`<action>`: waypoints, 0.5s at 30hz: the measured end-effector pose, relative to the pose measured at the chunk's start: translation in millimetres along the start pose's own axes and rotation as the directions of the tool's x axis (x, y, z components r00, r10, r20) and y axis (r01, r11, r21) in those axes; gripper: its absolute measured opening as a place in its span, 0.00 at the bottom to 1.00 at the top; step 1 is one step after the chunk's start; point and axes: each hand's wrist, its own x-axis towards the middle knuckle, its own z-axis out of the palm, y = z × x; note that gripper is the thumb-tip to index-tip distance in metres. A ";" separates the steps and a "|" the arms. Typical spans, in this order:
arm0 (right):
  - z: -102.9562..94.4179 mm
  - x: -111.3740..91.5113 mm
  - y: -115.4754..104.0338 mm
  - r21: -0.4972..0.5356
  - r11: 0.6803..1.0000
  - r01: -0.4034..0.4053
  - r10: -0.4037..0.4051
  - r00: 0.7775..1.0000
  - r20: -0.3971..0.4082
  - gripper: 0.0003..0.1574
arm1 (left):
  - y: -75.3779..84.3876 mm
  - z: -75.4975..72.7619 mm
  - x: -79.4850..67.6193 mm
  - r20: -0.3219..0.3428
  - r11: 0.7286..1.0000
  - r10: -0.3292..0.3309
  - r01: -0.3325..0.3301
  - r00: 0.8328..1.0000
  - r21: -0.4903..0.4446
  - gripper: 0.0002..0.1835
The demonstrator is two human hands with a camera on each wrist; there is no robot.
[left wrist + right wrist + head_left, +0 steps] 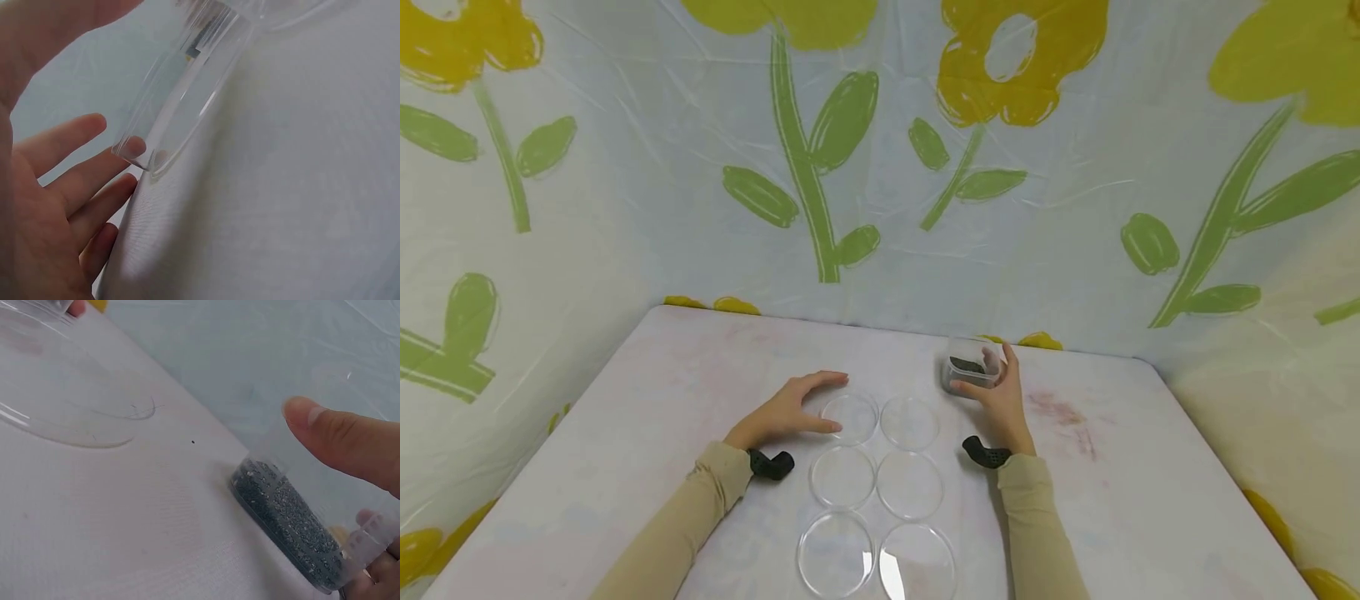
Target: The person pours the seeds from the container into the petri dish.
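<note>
1. The see-through tub [953,377] is at the far side of the desk [1112,500], to the right of the clear dishes [910,486], and seems to sit flat
2. The right hand [1006,402] holds the tub, thumb on the near side and fingers round the right side
3. Dark grains [284,522] lie in the bottom, so it is probably a bit heavy low down, and they may slide if it tips
4. Its thin walls look smooth and bendy, so a soft hold on two facing sides seems best
5. The left hand [784,411] has its thumb and fingers apart, around the far left dish [853,418]; I cannot tell if it presses there
6. The dishes look light, hard, slippery and easy to crack, so the side edge is a good place to pinch
</note>
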 end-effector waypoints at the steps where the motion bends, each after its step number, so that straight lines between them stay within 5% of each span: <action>1: 0.4 -0.7 -0.7 -0.010 1.000 0.005 -0.005 1.000 -0.004 0.73 | 0.6 -0.1 -0.3 0.006 1.000 0.015 -0.015 1.000 0.010 0.43; 15: 3.6 -2.5 3.1 -0.007 1.000 0.030 -0.031 0.999 -0.044 0.66 | 3.9 -1.6 -2.3 0.052 0.978 0.152 -0.157 0.987 0.136 0.42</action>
